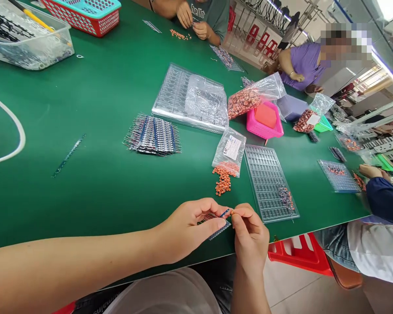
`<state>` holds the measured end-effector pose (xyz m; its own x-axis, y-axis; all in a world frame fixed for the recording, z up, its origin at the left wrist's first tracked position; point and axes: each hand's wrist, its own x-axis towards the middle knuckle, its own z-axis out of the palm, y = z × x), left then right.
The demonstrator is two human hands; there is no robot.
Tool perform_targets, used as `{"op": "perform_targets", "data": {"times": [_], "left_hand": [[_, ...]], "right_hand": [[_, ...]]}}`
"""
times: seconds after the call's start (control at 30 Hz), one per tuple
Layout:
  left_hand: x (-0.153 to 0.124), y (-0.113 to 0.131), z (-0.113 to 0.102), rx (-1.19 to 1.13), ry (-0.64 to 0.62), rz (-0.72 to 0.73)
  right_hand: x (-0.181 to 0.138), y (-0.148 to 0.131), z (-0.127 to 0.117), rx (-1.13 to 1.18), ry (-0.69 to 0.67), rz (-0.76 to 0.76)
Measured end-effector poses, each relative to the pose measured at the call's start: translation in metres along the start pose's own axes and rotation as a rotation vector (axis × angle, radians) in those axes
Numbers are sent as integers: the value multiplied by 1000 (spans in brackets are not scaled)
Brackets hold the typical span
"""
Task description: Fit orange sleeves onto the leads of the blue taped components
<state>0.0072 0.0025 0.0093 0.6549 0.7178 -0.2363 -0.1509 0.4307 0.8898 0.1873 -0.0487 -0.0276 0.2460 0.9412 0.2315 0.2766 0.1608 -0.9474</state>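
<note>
At the near edge of the green table (94,100), at about six o'clock in the view, a short taped strip of blue components (220,221) is pinched between the thumb and curled fingers of the left hand (186,229), the strip's end showing just past the fingertips. The right hand (250,237) is closed to a fine pinch, and a small orange ring (232,212) is held at its fingertips, touching or just beside the tip of the strip; which of the two cannot be told. A loose heap of orange rings (223,179) is seen at twelve o'clock from the hands, spilling from a small labelled clear bag (229,150). At about two o'clock from the hands a clear compartment tray (268,181) is laid flat, with a few finished pieces (286,198) gathered in its near right corner. At about eleven o'clock a stack of taped component strips (153,135) is laid, and beyond it a pile of clear trays (175,93) partly covered by plastic bags. A pink basket (265,126) and a larger bag of orange rings (245,101) are placed at one o'clock. Other people's hands are seen working at the far and right edges of the table.
</note>
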Motion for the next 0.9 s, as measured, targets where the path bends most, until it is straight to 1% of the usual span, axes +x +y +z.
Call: {"op": "perform_targets", "data": {"times": [0.13, 0.23, 0.37, 0.5, 0.63, 0.8, 0.9], "left_hand": [[-2, -2, 0, 15, 15, 15], [-2, -3, 0, 10, 0, 14], [-2, -4, 1, 10, -4, 35], [-1, -3, 2, 28, 1, 45], [-1, -1, 2, 58, 7, 46], [0, -1, 1, 75, 2, 63], [0, -2, 0, 57, 11, 55]], "right_hand": [[-4, -2, 4, -96, 45, -61], [-6, -4, 5, -178, 89, -108], [-10, -2, 7, -222, 127, -175], [-12, -1, 8, -268, 140, -206], [-13, 0, 8, -261, 149, -223], [-13, 0, 8, -257, 115, -249], [-13, 0, 8, -268, 116, -240]]}}
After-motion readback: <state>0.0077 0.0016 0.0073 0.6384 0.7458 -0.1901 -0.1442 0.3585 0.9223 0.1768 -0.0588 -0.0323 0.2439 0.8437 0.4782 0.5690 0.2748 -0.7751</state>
